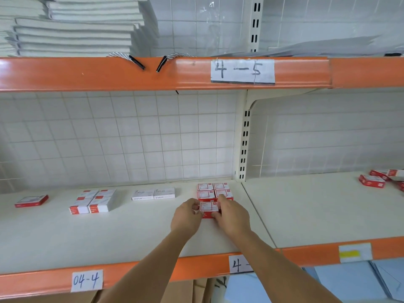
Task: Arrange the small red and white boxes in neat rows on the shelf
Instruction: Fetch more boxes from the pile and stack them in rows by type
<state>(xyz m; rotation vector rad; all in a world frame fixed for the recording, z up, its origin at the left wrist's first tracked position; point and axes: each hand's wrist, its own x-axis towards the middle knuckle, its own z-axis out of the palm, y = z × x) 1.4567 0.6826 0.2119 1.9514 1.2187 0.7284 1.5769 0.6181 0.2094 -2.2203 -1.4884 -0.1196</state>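
A small red and white box [209, 206] sits on the cream shelf [131, 232], just in front of a block of several like boxes [214, 190] set in two rows near the upright post. My left hand [185, 217] pinches the box's left end and my right hand [232, 215] grips its right end. The right hand covers part of the front right box of the block. Farther left lie a group of red and white boxes [93, 201] and a single red box [31, 201].
Two white staple boxes [153, 194] lie side by side mid-shelf. Loose red boxes [381, 179] lie on the neighbouring shelf at right. An orange beam [153, 73] runs overhead with stacked grey sheets [76, 27] above it. Blue and brown sheets show below the shelf edge.
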